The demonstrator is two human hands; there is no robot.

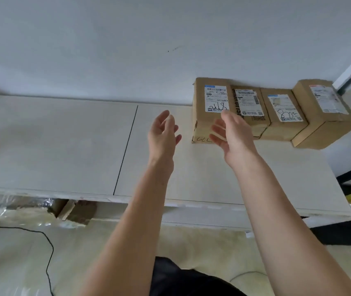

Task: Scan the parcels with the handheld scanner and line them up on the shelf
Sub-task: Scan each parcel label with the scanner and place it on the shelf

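Four brown cardboard parcels (pixel 272 112) abut in row on pale shelf (pixel 63 146), labels up for scanning. Left hand (pixel 162 133), right hand (pixel 232 133): grip wide, holding nothing.

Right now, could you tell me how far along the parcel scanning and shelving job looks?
Done: four labelled parcels stand side by side on the shelf against the wall, from the leftmost parcel to the rightmost parcel. In hand: nothing; the left hand and the right hand are both open near the leftmost parcel, touching or just short of it. Left: unclear, as neither scanner nor further loose parcels are in view; the shelf has free room to the left.
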